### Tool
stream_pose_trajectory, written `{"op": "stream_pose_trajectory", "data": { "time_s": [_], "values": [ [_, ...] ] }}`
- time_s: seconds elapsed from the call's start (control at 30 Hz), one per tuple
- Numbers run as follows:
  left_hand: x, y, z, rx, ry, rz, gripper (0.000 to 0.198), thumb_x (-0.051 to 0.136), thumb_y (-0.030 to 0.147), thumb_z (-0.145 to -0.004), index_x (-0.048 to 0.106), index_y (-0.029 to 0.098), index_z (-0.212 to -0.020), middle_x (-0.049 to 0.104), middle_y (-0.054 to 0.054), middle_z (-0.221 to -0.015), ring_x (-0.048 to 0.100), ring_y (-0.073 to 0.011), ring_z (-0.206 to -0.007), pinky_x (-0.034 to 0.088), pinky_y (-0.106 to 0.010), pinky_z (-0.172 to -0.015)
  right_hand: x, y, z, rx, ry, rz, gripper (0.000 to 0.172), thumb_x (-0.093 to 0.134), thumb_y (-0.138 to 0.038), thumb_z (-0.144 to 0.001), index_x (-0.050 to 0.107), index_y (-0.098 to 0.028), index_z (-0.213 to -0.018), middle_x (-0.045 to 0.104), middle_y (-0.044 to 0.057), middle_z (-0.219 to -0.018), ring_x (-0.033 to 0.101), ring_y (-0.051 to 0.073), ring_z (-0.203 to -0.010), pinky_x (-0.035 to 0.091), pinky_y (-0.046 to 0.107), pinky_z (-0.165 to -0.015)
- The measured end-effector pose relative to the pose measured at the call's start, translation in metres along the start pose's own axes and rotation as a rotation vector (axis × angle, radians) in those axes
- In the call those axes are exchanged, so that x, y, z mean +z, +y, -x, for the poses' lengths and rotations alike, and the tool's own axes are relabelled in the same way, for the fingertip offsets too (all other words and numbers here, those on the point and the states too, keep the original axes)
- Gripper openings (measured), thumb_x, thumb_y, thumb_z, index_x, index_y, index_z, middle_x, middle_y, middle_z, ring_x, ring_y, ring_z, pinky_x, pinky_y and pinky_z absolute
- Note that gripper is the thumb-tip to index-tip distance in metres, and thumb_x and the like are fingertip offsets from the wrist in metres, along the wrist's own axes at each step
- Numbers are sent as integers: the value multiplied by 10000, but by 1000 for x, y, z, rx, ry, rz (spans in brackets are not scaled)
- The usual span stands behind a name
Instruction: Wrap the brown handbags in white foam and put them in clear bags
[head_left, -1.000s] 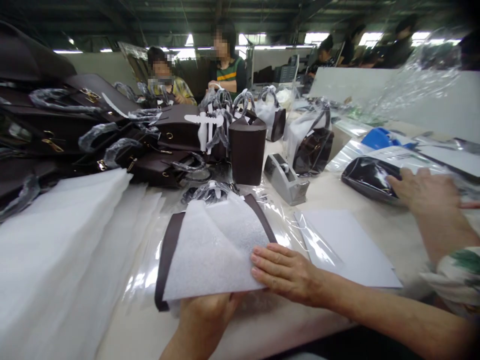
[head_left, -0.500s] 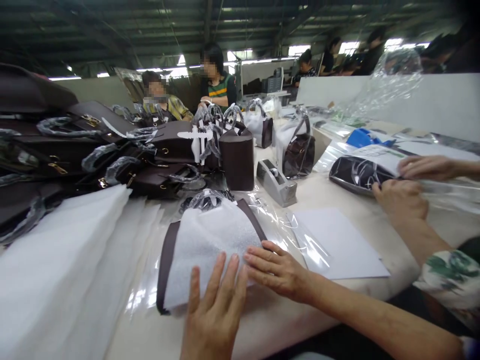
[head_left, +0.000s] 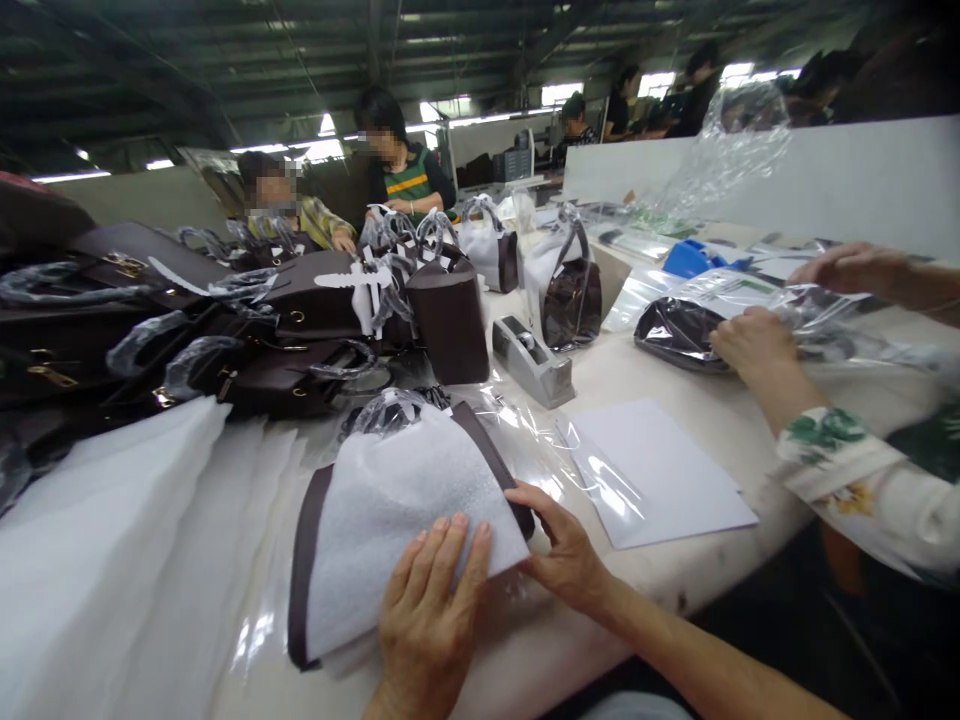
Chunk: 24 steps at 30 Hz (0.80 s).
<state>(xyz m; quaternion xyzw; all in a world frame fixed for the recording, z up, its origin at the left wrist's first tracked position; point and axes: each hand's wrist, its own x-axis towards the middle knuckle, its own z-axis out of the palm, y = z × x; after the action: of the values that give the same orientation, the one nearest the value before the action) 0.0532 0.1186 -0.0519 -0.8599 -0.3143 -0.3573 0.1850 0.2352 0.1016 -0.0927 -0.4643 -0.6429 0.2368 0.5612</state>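
A dark brown handbag (head_left: 304, 570) lies on the table in front of me, its wrapped handles pointing away. White foam sheet (head_left: 397, 500) covers most of its face, leaving brown strips at both sides. My left hand (head_left: 435, 610) rests flat on the sheet's lower part, fingers extended. At the bag's right edge, my right hand (head_left: 566, 555) grips the lower corner, thumb below and fingers above. Part of that corner is hidden. Clear plastic (head_left: 525, 440) shows beneath and behind the bag.
White foam sheets (head_left: 112, 530) are stacked at left, below piled brown handbags (head_left: 300, 290). A grey tape dispenser (head_left: 532, 360) stands behind my bag, white paper (head_left: 660, 470) to its right. A co-worker's hands (head_left: 757, 345) handle a plastic-covered bag (head_left: 675, 330) at right.
My right hand has moved from flat on the foam to the bag's right edge. My left hand lies further onto the sheet. The co-worker's far hand has lifted off their bag.
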Motion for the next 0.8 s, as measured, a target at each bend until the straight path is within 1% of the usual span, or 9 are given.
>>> {"op": "stream_pose_trajectory", "data": {
  "time_s": [0.1, 0.2, 0.27, 0.43, 0.6, 0.7, 0.8],
  "values": [
    [-1, -1, -3, 21, 11, 4, 277, 482, 135, -855, 621, 170, -1092, 639, -96, -1104, 569, -235, -1047, 409, -371, -904, 7, -5, -1, 97, 80, -106, 373, 646, -292, -767, 520, -272, -1118, 529, 41, -1124, 528, 192, -1031, 440, 312, -882],
    [-2, -2, -5, 61, 34, 66, 258, 514, 122, -838, 626, 140, -1070, 662, -84, -1062, 576, -230, -1035, 412, -372, -906, 12, -12, -3, 147, 163, -113, 319, 629, -247, -773, 534, -272, -1076, 538, 15, -1013, 533, 155, -907, 442, 264, -757],
    [-3, -4, -5, 74, 44, 121, 244, 522, 118, -835, 628, 119, -1055, 675, -87, -1029, 587, -220, -1016, 413, -373, -909, 15, -16, -3, 174, 204, -106, 304, 624, -230, -773, 536, -271, -1061, 537, 5, -965, 523, 141, -854, 426, 250, -710],
    [-5, -4, -7, 74, 51, 188, 225, 520, 102, -832, 638, 93, -1023, 685, -106, -994, 600, -199, -987, 409, -369, -919, 19, -21, -4, 204, 276, -95, 247, 622, -243, -780, 557, -250, -1018, 535, 2, -912, 503, 135, -821, 414, 249, -716],
    [-3, -1, -6, 55, 14, 146, 245, 524, 119, -837, 634, 146, -1055, 679, -61, -1028, 582, -180, -1019, 364, -359, -976, 21, -23, -7, 233, 297, -126, 223, 583, -182, -784, 575, -250, -995, 531, 3, -913, 508, 137, -831, 420, 247, -735],
    [-1, -1, -2, 60, -31, 101, 288, 447, 95, -863, 630, 167, -1074, 663, -44, -1073, 558, -170, -1059, 326, -342, -1013, 19, -26, -11, 321, 303, -191, 217, 565, -155, -775, 581, -246, -971, 545, 2, -919, 524, 134, -825, 425, 239, -719],
    [2, -4, 3, 96, -57, 47, 354, 353, 85, -884, 627, 176, -1091, 640, -52, -1114, 515, -174, -1124, 290, -338, -1046, 15, -28, -17, 401, 276, -238, 145, 584, -200, -774, 601, -225, -915, 556, 7, -891, 540, 134, -798, 431, 228, -662]
  ]
}}
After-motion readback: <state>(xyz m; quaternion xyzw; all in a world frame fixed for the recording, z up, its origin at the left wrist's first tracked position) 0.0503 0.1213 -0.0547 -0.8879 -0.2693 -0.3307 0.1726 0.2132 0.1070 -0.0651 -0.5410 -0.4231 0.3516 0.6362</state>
